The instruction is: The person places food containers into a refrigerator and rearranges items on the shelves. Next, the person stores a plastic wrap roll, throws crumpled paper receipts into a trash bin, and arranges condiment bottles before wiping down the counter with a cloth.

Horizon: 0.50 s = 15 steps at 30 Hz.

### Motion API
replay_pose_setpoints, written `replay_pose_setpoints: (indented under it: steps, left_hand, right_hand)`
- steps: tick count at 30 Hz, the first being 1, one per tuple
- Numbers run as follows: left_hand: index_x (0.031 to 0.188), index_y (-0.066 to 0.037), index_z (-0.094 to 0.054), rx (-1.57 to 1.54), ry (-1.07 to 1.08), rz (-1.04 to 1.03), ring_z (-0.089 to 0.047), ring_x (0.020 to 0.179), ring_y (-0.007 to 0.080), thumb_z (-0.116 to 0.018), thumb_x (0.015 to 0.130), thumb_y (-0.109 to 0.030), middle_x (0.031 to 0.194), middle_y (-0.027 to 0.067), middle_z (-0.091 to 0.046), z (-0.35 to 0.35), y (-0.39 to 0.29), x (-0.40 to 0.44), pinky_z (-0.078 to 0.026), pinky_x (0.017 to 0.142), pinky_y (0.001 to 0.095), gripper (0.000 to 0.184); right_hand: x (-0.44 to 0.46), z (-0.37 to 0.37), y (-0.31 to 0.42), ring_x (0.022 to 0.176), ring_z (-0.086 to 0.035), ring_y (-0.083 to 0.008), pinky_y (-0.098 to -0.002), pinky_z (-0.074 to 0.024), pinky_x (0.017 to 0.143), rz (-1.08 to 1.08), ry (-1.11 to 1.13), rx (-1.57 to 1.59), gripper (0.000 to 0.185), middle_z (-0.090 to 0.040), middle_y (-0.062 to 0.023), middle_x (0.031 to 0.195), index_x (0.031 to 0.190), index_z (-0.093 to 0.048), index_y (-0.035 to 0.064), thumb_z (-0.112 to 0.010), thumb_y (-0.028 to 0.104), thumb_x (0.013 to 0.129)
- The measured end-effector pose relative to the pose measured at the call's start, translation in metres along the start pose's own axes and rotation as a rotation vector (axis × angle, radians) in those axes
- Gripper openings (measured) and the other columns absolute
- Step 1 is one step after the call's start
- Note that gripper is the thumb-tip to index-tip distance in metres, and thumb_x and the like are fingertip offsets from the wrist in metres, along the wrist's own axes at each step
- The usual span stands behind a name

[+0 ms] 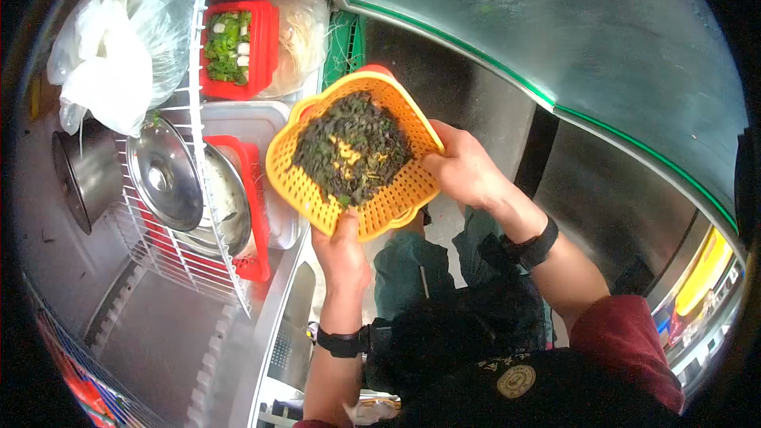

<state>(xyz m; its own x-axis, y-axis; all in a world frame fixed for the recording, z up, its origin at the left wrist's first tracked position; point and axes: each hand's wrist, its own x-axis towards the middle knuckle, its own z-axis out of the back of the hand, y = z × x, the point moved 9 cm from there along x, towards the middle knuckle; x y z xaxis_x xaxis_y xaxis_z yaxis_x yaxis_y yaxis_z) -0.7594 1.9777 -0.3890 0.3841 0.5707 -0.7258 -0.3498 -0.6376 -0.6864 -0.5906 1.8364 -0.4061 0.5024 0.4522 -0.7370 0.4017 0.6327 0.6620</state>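
Nearest us is the yellow basket [297,182] of dark leaves [349,143]; our left hand's [343,257] fingers grip its lower edge, our right hand's [468,166] its right edge. Left of the basket we see 1 shiny lid [161,176] and 1 wire shelf [196,55].

The basket [295,185] is between the left hand [344,257] and the right hand [466,165], with leaves [353,147] in it. Left of it is the rack [178,261]; at its far end lies the bag [115,63], and nearer are the lid [164,178] and, partly overlapped by it, the bowl [232,210]. The pot [101,170] lies left of the lid. Right of the bag is the tub [264,51], holding greens [224,55], then the pouch [300,43], then the crate [341,41]. The door [555,24] spans the far right.
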Motion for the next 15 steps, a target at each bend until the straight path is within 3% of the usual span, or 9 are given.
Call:
replay_pose_setpoints:
  steps: [4,9,12,13,15]
  left_hand:
    - [0.122,-0.008,-0.047,0.084,-0.080,0.098,-0.060,0.094,0.0169,-0.058,0.083,-0.004,0.109,0.0061,-0.058,0.003,-0.001,0.019,-0.055,0.066,0.0328,0.041]
    - [0.129,-0.013,-0.041,-0.157,0.002,-0.043,-0.058,0.101,0.0213,-0.060,0.084,-0.011,0.121,0.0060,-0.051,-0.020,-0.033,0.023,-0.053,0.077,0.0372,0.048]
    - [0.126,-0.011,-0.046,-0.227,-0.001,-0.009,-0.050,0.115,0.0271,-0.059,0.088,-0.028,0.126,0.0064,-0.050,-0.010,-0.031,0.029,-0.045,0.091,0.0425,0.043]
    - [0.126,-0.011,-0.046,-0.224,0.001,-0.010,-0.050,0.115,0.0271,-0.059,0.088,-0.028,0.126,0.0064,-0.050,-0.010,-0.034,0.027,-0.045,0.091,0.0425,0.043]
    - [0.133,-0.013,-0.034,-0.261,0.031,0.024,-0.051,0.112,0.0303,-0.059,0.088,-0.024,0.129,0.0080,-0.046,-0.014,-0.037,0.021,-0.047,0.087,0.0451,0.052]
  right_hand:
    - [0.003,0.003,0.025,0.099,-0.060,-0.0386,-0.0424,-0.0467,0.085,0.112,-0.080,-0.100,0.040,-0.062,-0.0275,0.098,0.115,-0.049,-0.0038,-0.049,0.003,0.075]
    - [0.024,-0.006,0.039,0.101,-0.059,-0.0399,-0.0424,-0.0466,0.085,-0.011,-0.203,0.093,0.039,-0.061,-0.0282,0.101,0.114,-0.049,-0.0032,-0.049,0.000,0.076]
    - [0.042,-0.014,0.053,0.101,-0.059,-0.0412,-0.0438,-0.0463,0.086,-0.037,-0.269,0.120,0.036,-0.060,-0.0293,0.102,0.113,-0.047,-0.0036,-0.048,0.000,0.077]
    - [0.045,-0.013,0.064,0.099,-0.059,-0.0431,-0.0452,-0.0467,0.085,0.000,-0.309,0.075,0.035,-0.060,-0.0306,0.101,0.110,-0.046,-0.0061,-0.049,0.000,0.076]
    - [0.053,-0.021,0.076,0.102,-0.059,-0.0380,-0.0402,-0.0450,0.088,-0.068,-0.328,0.092,0.036,-0.060,-0.0275,0.104,0.114,-0.048,-0.0042,-0.048,0.000,0.079]
